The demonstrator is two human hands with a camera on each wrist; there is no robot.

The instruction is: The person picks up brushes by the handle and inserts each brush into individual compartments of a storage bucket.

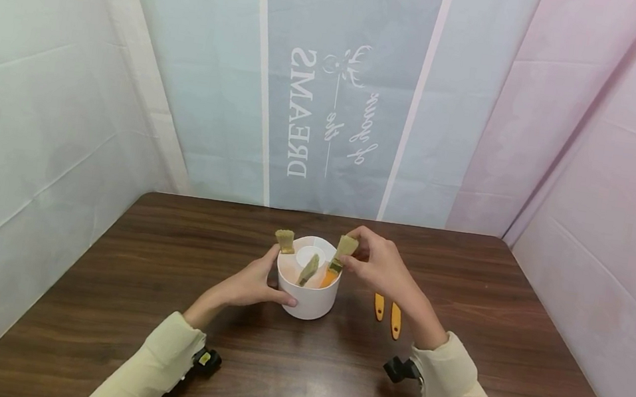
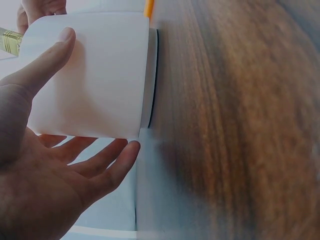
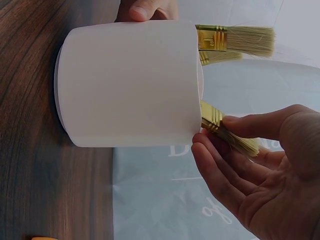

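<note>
A white round organizer (image 1: 310, 305) with inner compartments stands on the table. My left hand (image 1: 251, 281) holds its left side, the thumb on the front wall and the fingers round the far side, as the left wrist view shows. With thumb and fingers my right hand (image 1: 380, 262) pinches a paintbrush (image 3: 212, 116) near its gold ferrule. That brush is bristles up, its orange handle inside the organizer's right part. Two more paintbrushes stand in the organizer, one (image 1: 285, 241) at the back left and one (image 1: 309, 270) toward the front, their handles hidden by the wall.
Two orange brush handles (image 1: 396, 321) lie on the dark wooden table (image 1: 295, 370) under my right forearm, their other ends hidden by it. A printed cloth backdrop (image 1: 338, 94) hangs behind the table, with pale cloth at both sides.
</note>
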